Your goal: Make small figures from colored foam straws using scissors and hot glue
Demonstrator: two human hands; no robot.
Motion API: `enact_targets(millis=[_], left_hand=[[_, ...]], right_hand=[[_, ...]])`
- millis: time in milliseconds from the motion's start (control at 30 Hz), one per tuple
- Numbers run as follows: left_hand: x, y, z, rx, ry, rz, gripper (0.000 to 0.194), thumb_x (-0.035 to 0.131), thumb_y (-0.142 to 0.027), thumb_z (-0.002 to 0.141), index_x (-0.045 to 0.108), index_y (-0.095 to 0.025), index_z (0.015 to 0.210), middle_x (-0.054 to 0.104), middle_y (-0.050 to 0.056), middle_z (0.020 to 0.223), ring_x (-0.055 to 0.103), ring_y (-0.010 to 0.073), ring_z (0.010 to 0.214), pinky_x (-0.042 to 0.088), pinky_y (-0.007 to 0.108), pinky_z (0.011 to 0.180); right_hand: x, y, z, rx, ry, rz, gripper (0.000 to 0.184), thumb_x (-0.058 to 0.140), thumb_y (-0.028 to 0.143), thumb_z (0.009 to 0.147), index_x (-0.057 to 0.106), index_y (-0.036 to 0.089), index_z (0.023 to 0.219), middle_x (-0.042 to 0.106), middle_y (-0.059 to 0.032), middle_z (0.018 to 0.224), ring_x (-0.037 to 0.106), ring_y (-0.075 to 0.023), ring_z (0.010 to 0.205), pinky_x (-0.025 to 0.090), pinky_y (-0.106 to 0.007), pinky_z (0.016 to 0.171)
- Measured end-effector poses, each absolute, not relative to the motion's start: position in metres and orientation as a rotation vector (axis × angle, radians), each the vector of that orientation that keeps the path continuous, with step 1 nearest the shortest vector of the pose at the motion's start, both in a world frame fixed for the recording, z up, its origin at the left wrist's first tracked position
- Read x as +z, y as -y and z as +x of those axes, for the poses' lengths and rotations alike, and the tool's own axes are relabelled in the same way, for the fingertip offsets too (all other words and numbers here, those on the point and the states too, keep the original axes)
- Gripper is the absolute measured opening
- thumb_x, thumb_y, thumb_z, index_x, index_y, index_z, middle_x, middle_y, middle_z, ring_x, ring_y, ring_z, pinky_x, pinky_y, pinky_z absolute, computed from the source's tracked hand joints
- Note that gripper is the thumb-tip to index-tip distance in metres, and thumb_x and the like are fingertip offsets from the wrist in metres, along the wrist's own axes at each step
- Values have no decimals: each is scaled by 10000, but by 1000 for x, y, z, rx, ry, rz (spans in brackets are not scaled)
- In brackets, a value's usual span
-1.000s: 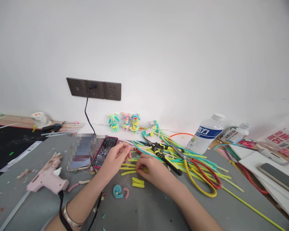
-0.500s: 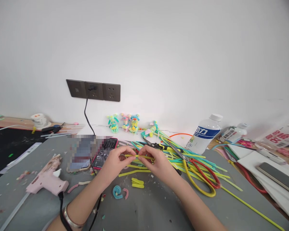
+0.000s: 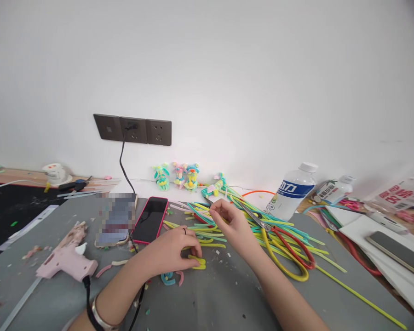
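Observation:
My left hand (image 3: 181,250) is low over the grey mat, its thumb and fingers closing on short folded yellow pipe cleaner pieces (image 3: 200,265). My right hand (image 3: 230,225) is raised to the right of it, fingers curled toward the thumb; whatever is between the fingertips, if anything, does not show. Beneath and behind the right hand spreads a pile of yellow and teal pipe cleaners (image 3: 207,232). Scissors (image 3: 284,250) with red and yellow handles lie on that pile. A blue curl (image 3: 166,278) and a pink bit (image 3: 180,278) are just below my left hand.
A pink glue gun (image 3: 67,259) lies at left with its cord under my left arm. Two phones, one pink-edged (image 3: 151,219), lie behind my left hand. Small pipe cleaner figures (image 3: 191,178) stand by the wall. At right are a bottle (image 3: 293,193) and another phone (image 3: 398,253).
My hands have parted. The left moved down to the folded yellow pieces; the right stayed over the pile and lifted slightly. The strip held between them is no longer seen there. The pink-edged phone's screen went dark.

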State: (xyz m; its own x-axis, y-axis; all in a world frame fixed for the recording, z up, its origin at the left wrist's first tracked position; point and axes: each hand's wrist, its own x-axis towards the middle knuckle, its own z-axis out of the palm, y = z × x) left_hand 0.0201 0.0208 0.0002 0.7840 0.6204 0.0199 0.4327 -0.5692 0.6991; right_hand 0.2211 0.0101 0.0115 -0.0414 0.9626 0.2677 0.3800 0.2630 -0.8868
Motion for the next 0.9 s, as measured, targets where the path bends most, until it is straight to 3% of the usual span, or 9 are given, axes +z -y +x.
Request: enact_targets(millis=[167,267,433,667,900], left_hand=[[-3,-18,20,314,-811,2339,100,648,-99,783,657,-198,781,650,4,835,598,188,877,435,243,725],[-1,-15,20,353,-831,2370,72,629,-134,816,633,-204,828,635,10,870,594,197,895,450,260,743],[0,-20,22,591,-872,2223,58,590,-194,892,640,-222,897,677,9,913,636,177,884,488,259,769],[-5,-33,20,934,-1014,1896,94,698,-264,795,657,-204,855,754,14,796,693,168,693,538,236,631],[-3,-32,19,1031,-1020,1886,130,688,-312,797,699,-183,804,745,19,697,648,137,549,501,204,507]], right_hand=[[9,-9,219,794,1627,-1294,147,493,321,903,531,201,827,447,30,670,387,-130,579,282,-260,533],[7,-9,220,802,1645,-1307,147,480,318,907,564,199,884,413,39,654,350,-129,563,258,-264,524],[9,-11,222,896,1594,-1213,187,527,355,903,546,197,805,456,26,681,409,-131,602,297,-262,555],[13,-10,220,1093,1555,-1117,280,617,443,882,575,187,777,461,37,639,402,-122,591,297,-258,557],[13,-5,217,1168,1610,-1098,217,613,371,899,567,191,787,468,37,663,399,-118,615,307,-245,561]])
